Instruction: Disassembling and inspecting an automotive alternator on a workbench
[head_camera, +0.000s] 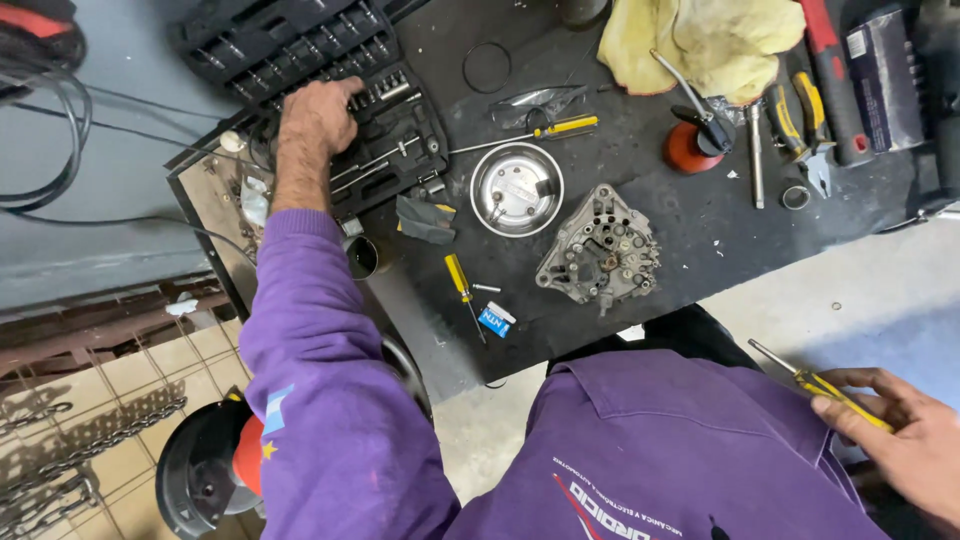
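My left hand (318, 117) reaches forward into an open black socket-set case (300, 60), its fingers resting among the sockets and bits. My right hand (905, 440) is low at the right edge, off the bench, gripping a yellow-handled screwdriver (822, 386) whose metal shaft points up and left. On the black bench (690, 230) in front of me lies a grey metal alternator housing (598, 247), with a round steel parts bowl (516, 188) just to its left.
Two more yellow-handled screwdrivers (461, 282) (545, 130) lie on the bench. A yellow rag (710, 40), red oil can (692, 140), pliers (805, 125) and safety glasses (537, 101) sit toward the back. Black cables (50, 150) hang left; chains (70, 460) lie on the tiled floor.
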